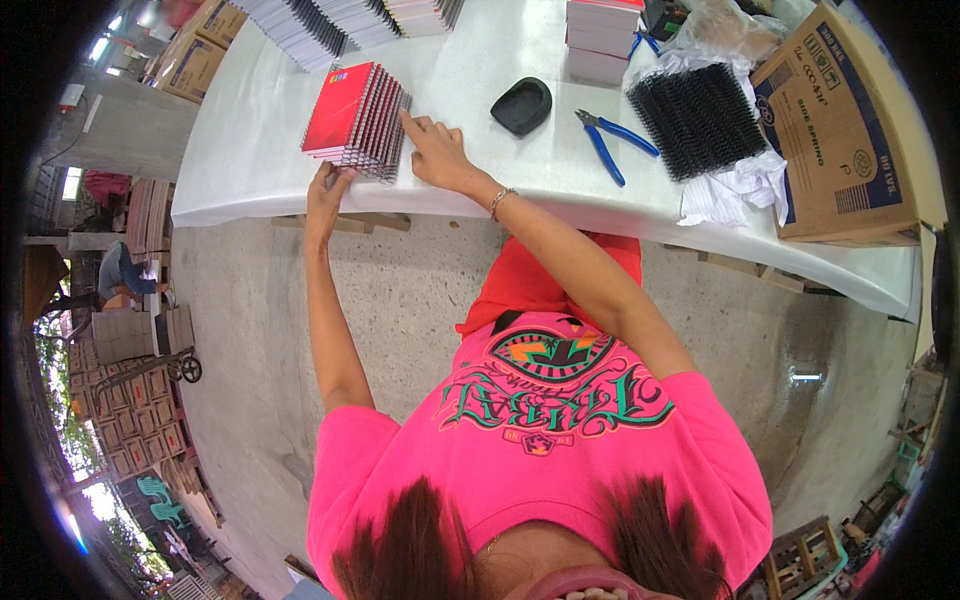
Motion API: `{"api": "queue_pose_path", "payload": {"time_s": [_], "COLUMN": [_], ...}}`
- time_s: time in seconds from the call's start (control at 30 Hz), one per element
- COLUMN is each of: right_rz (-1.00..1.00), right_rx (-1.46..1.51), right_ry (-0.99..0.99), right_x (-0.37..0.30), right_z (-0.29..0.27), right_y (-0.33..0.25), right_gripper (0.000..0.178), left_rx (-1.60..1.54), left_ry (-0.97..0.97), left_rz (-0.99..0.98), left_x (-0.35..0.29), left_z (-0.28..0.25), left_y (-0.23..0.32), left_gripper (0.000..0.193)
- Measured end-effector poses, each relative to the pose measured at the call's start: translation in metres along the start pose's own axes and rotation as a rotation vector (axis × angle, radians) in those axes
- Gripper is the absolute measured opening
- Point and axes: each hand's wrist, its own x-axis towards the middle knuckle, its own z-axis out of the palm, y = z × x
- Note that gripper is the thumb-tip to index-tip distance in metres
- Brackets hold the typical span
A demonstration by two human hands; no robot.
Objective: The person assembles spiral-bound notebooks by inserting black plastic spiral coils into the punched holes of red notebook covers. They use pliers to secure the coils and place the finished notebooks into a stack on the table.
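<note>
A stack of red-covered spiral notebooks (340,112) stands on the white-covered table, dark coils along its right side. At the stack's near edge, my left hand (322,200) has its thumb and fingers closed on the lower notebooks; part of the grip is hidden. My right hand (438,155) is beside the coils, its index finger stretched out to touch them and the other fingers loosely bent, holding nothing. To its right lie a black shallow dish-shaped piece (521,106) and blue-handled cutting pliers (615,143).
Black plastic coils (695,122) lie on crumpled white paper (735,190) beside a large cardboard box (840,130) at the right. More coil-bound books (290,30) stand at the back left. Another red-topped stack (598,45) is farther back. The table's near edge (560,210) curves before me.
</note>
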Motion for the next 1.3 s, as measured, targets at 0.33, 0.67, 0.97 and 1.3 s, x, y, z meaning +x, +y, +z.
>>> {"api": "queue_pose_path", "payload": {"time_s": [0.33,0.67,0.97,1.3], "right_rz": [0.149,0.202,0.242,0.225], "right_rx": [0.394,0.302,0.273,0.249], "right_ry": [0.002,-0.078,-0.150,-0.269], "right_x": [0.021,0.080,0.085,0.089], "right_z": [-0.008,0.003,-0.004,-0.002], "right_y": [-0.001,0.021,0.026,0.022], "right_gripper": [0.070,0.061,0.057,0.063], "left_rx": [-0.013,0.014,0.089,0.053], "left_ry": [0.025,0.030,0.092,0.154], "left_rz": [-0.050,-0.040,0.028,0.032], "left_x": [-0.006,0.002,0.006,-0.007], "left_z": [-0.006,-0.004,0.007,0.007], "left_y": [-0.015,-0.017,-0.020,-0.027], "left_gripper": [0.037,0.032,0.030,0.034]}}
